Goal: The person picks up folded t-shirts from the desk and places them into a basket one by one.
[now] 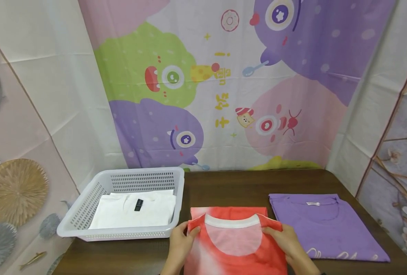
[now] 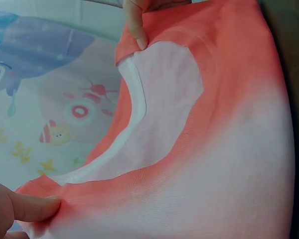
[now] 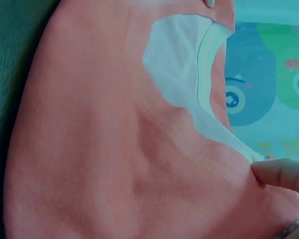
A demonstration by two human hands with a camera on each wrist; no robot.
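Observation:
A red and white T-shirt [image 1: 238,248] lies folded at the table's front, its white-edged neckline facing the back. My left hand [image 1: 183,244] pinches its left shoulder, thumb on top. At the opposite shoulder, my right hand [image 1: 287,244] grips the cloth the same way. In the left wrist view the left thumb [image 2: 37,206] presses on the shirt beside the collar [image 2: 137,99]. The right wrist view shows the right thumb [image 3: 281,172] at the other end of the neckline. The fingers under the cloth are mostly hidden.
To the left stands a pale plastic basket [image 1: 121,233] with a folded white shirt [image 1: 121,215] inside, a black label at its neck. A folded purple T-shirt [image 1: 330,229] lies on the right of the dark wooden table [image 1: 231,187]. A cartoon-printed curtain [image 1: 224,145] hangs behind.

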